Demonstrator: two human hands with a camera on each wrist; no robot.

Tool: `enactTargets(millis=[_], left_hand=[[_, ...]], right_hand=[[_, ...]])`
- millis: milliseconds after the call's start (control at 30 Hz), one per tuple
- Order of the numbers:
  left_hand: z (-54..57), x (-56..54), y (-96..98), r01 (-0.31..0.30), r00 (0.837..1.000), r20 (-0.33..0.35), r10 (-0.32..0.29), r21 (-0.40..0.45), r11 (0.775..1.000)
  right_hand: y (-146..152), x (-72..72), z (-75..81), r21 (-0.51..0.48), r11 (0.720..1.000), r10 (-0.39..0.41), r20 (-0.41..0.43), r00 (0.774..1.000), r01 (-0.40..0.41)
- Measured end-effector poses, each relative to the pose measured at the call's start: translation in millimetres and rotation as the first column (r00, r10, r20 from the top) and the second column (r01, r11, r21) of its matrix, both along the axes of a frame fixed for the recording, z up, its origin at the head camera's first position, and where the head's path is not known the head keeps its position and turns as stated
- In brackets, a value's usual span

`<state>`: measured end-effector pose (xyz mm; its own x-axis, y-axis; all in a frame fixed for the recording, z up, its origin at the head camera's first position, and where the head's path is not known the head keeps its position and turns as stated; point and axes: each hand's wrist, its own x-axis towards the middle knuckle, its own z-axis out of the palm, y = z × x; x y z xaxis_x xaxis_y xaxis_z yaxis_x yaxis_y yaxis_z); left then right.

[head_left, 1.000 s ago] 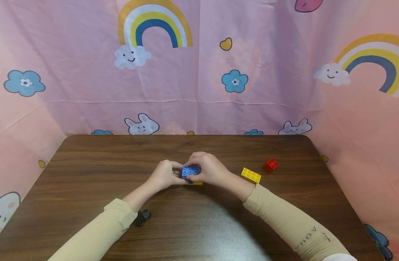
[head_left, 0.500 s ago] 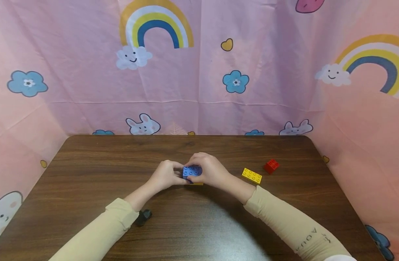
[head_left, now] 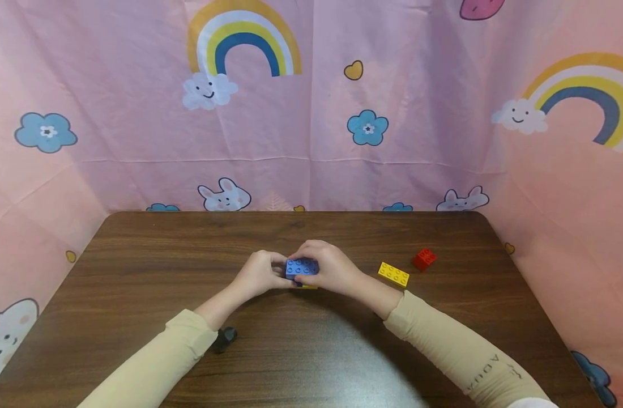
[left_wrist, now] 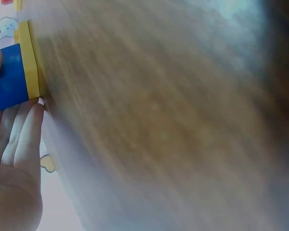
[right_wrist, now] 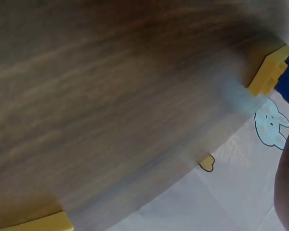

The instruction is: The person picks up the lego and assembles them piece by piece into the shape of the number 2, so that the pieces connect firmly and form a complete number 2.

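Mid-table in the head view, my right hand (head_left: 332, 268) pinches a light blue toy building brick (head_left: 296, 266) from its right side, thumb in front and fingers behind. Below it a darker blue brick (left_wrist: 8, 77) sits on a yellow brick (left_wrist: 31, 62), as the left wrist view shows. My left hand (head_left: 257, 274) holds the dark blue brick from the left, its thumb on the near face and fingers on the far side. The yellow brick's studs stick out beyond the blue one in the right wrist view. Most of the lower bricks is hidden by the hands from above.
To the right lie a loose yellow brick (head_left: 393, 274) and a small red brick (head_left: 424, 259). A small black object (head_left: 225, 339) lies beside the left sleeve, partly covered by it. A patterned pink cloth (head_left: 311, 130) hangs behind and around the wooden table (head_left: 189, 238).
My right fingers have shifted slightly to the right, so more studs of the light blue brick show. My left hand keeps its hold, and the loose bricks stay put.
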<state>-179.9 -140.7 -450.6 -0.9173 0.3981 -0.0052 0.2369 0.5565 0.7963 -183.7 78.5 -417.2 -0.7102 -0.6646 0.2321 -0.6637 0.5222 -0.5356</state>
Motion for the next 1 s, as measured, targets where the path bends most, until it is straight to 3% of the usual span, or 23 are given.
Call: enactTargets(millis=[567, 1000], left_hand=[[2.7, 3.1, 1.6, -0.001, 0.999, 0.036, 0.000, 0.025, 1.000], [4.1, 5.2, 1.8, -0.026, 0.996, 0.081, 0.023, 0.036, 0.999]], right_hand=[[10, -0.5, -4.6, -0.065, 0.998, 0.023, 0.000, 1.000, -0.023], [23, 1.9, -3.3, -0.071, 0.997, -0.021, 0.034, 0.999, 0.024]])
